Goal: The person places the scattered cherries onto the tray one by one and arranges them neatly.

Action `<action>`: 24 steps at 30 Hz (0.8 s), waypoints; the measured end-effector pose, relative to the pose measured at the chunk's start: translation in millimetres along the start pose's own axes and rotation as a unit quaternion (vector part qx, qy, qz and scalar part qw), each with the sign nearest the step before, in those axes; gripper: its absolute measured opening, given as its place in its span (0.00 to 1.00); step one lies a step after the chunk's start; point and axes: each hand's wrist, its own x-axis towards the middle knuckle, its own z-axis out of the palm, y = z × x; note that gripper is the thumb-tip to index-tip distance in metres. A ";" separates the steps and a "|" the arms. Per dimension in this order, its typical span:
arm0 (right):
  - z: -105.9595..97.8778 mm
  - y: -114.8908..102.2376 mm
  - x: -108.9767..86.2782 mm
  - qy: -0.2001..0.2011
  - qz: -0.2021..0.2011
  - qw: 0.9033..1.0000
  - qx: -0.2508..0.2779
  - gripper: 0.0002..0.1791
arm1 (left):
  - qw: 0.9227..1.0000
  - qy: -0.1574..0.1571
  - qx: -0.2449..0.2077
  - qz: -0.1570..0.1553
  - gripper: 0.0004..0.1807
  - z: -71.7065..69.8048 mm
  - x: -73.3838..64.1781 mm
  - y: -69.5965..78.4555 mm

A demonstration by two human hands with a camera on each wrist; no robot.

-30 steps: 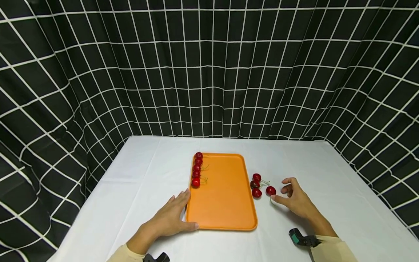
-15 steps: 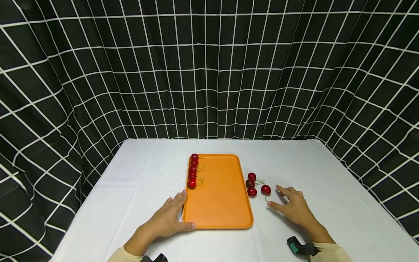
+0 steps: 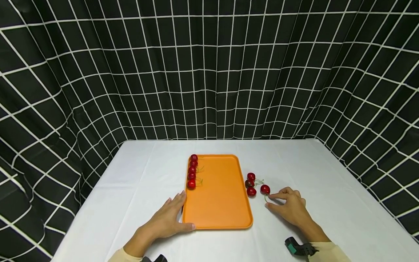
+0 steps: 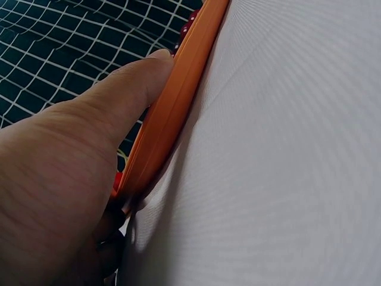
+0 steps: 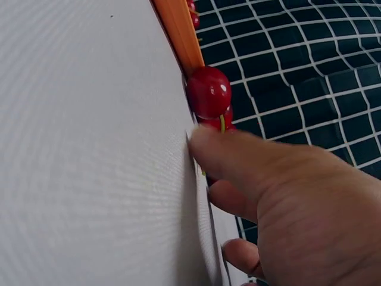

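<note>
An orange tray (image 3: 217,214) lies on the white table. My left hand (image 3: 167,219) spans its near left corner, fingers extended along the left side and the thumb resting on the near rim. In the left wrist view the thumb (image 4: 128,89) lies against the tray's edge. Right of the tray, a single red cherry (image 3: 265,189) lies with its stem pointing toward me. My right hand (image 3: 292,209) is beside that stem, thumb and index fingertips a little apart. The right wrist view shows the thumb (image 5: 238,152) right at the cherry (image 5: 208,92) and its stem.
Several cherries (image 3: 191,175) form a line along the tray's left side, stems pointing right. Three more cherries (image 3: 251,191) lie close to the tray's right edge. A black cloth with a white grid (image 3: 209,91) hangs around the table (image 3: 147,174).
My right hand drew back from the cherry, then moved left toward its stem, with index finger and thumb coming closer together. The left hand stays at the tray; the head view shifted slightly.
</note>
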 end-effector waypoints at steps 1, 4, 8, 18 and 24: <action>0.2 0.4 0.4 0.002 0.001 1.000 -0.001 0.22 | 1.000 -0.001 -0.004 -0.003 0.58 -0.2 0.0 0.2; 0.3 1.5 0.6 0.006 0.005 1.000 0.000 0.17 | 1.000 -0.004 -0.011 -0.010 0.58 0.6 -0.2 0.4; -0.8 2.0 0.9 0.019 0.008 1.000 -0.003 0.12 | 1.000 -0.006 -0.016 -0.016 0.58 1.5 -0.8 1.0; -4.7 3.4 6.5 0.060 0.015 0.998 0.010 0.07 | 1.000 -0.003 -0.020 -0.017 0.59 0.2 0.0 2.1; -2.1 2.0 11.5 0.039 0.021 0.999 -0.006 0.11 | 1.000 -0.002 -0.018 -0.013 0.59 -1.0 -0.3 2.7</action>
